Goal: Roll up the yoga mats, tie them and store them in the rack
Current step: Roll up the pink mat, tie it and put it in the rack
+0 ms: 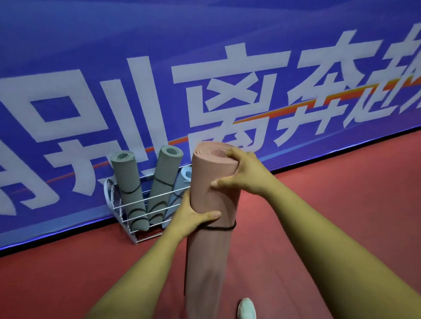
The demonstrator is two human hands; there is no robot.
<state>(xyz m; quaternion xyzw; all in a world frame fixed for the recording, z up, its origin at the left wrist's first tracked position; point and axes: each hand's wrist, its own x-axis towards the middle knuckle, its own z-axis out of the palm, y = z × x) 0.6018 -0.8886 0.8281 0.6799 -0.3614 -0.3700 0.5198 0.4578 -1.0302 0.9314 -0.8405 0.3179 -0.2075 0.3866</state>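
While the pink mat (212,207) stands nearly upright between the person's arms, both hands are on it, and the way they sit tells you it is being carried, not rolled. The right hand (245,173) caps the top end, its fingers (231,154) curled over the rim toward the open spiral and its thumb laid flat along the side, which I take as a way to keep the layers from telescoping or springing loose up there. The left hand (192,219) wraps the roll lower down from the far side, fingers hidden behind it and thumb pressed across the front, taking the weight. Just beneath that thumb a black cord (219,228) rings the roll, so the tying looks done and only the storing is left. Beyond the left fingers, close by, a white wire rack (129,218) sits on the red floor (335,213) against a blue banner (112,58), with two grey mats (128,192) and a light blue mat (179,194) already leaning in it, each bound with dark cord. They tilt back toward the banner, probably because the rack's sloped rails hold them that way. Free space seems to lie behind the pink roll, though I cannot see it. Below the roll's blurred lower end a pale shoe (247,313) shows.
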